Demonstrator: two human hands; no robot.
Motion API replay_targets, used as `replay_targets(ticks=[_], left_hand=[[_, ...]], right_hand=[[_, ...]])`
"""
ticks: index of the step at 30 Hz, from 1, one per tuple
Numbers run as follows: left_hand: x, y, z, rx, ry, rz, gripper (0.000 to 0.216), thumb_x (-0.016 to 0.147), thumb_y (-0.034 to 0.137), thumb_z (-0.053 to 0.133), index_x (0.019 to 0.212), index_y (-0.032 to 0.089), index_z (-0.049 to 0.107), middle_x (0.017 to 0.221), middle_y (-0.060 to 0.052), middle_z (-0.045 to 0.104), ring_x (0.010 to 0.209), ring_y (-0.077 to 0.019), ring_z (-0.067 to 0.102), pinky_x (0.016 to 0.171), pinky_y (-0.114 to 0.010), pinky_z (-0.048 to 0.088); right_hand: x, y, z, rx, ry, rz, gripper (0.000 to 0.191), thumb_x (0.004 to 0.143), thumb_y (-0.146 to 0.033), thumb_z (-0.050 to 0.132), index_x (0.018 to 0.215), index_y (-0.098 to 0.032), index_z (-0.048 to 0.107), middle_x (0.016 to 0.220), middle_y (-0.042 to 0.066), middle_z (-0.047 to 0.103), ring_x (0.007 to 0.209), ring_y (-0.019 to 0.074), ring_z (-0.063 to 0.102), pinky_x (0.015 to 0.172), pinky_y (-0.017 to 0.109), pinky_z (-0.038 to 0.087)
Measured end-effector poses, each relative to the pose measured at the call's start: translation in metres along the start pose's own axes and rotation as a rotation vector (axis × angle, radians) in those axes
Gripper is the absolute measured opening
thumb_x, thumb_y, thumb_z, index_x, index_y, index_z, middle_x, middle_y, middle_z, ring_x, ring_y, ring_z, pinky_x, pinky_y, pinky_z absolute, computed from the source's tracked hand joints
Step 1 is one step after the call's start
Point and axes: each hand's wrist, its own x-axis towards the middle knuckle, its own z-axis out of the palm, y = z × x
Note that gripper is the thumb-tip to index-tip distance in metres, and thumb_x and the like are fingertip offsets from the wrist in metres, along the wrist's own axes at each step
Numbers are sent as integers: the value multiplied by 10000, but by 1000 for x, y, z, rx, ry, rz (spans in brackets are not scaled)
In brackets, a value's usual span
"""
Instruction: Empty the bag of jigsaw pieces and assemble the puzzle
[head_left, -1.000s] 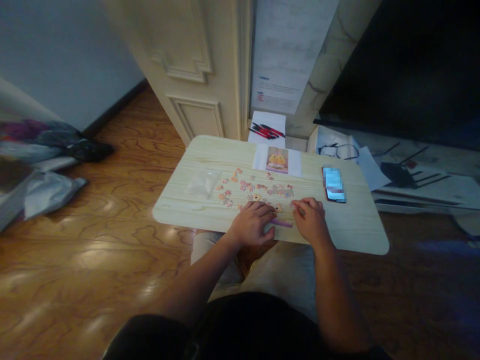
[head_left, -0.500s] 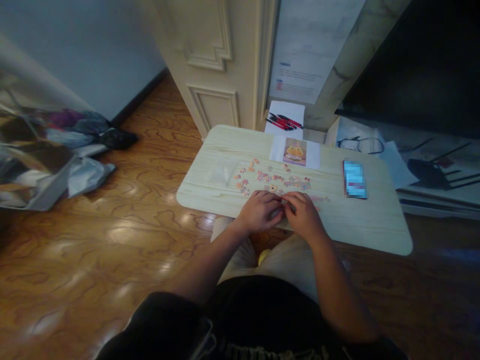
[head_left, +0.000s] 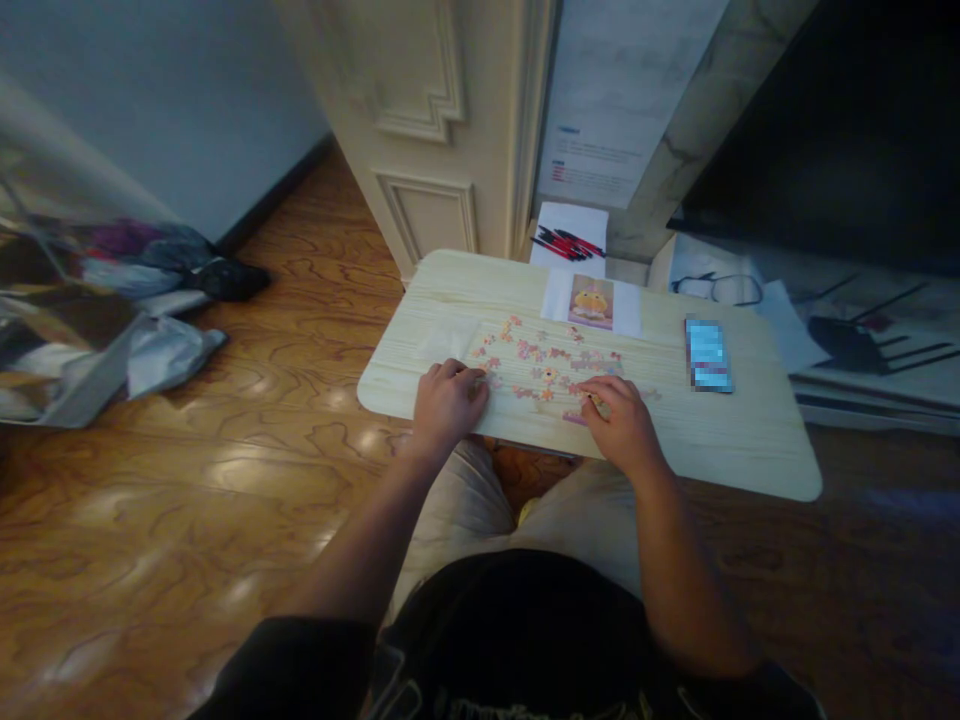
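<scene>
Small loose jigsaw pieces (head_left: 551, 362) lie scattered across the middle of a light wooden lap table (head_left: 742, 450). My left hand (head_left: 448, 400) rests on the table at the left end of the scatter, fingers curled over the nearest pieces; what they hold is hidden. My right hand (head_left: 621, 418) lies on the table's near side with fingertips pinched at pieces by the scatter's right end. A reference picture of a yellow figure (head_left: 590, 301) lies at the table's far edge. A clear plastic bag (head_left: 444, 343) lies just beyond my left hand.
A phone (head_left: 707, 355) lies on the table's right part. Red and black pens (head_left: 568, 243) sit on paper behind the table, with glasses (head_left: 716, 288) and papers to the right. Bags (head_left: 112, 300) are piled on the wooden floor at left. A cream door stands behind.
My left hand has moved left, away from my right hand, to the left end of the pieces. My right hand shifted slightly right. Before that, the view swung left.
</scene>
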Motion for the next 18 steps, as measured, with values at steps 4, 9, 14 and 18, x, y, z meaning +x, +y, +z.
replay_targets(ticks=[4,9,14,18], left_hand=[[7,6,4,17,-14,-7,314,961,415,569,1139,268,782,1064,-98,710,959,-280,622,897,-441,496],[13,5,7,-4,-39,-4,298,967,406,561,1071,258,799,1062,-92,729,954,-281,632,916,-451,501],[18,5,7,-35,-66,-4,248,945,348,582,1014,228,788,1060,-102,741,965,-288,654,907,-434,517],[19,5,5,-77,-96,-43,171,920,315,613,979,228,748,978,-79,761,905,-270,683,856,-398,533]], right_hand=[[-2,7,-18,-37,88,47,241,943,-205,590,1110,-239,760,1144,89,711,1118,273,632,1033,464,513],[-7,18,-35,-60,152,75,249,944,-192,572,1108,-230,757,1125,89,712,1106,263,638,1030,449,516],[-11,23,-40,-61,156,114,251,943,-191,569,1104,-231,758,1122,95,710,1099,268,640,1019,446,524],[-14,26,-39,-44,169,119,247,940,-190,573,1097,-228,760,1118,94,712,1099,266,643,1015,442,527]])
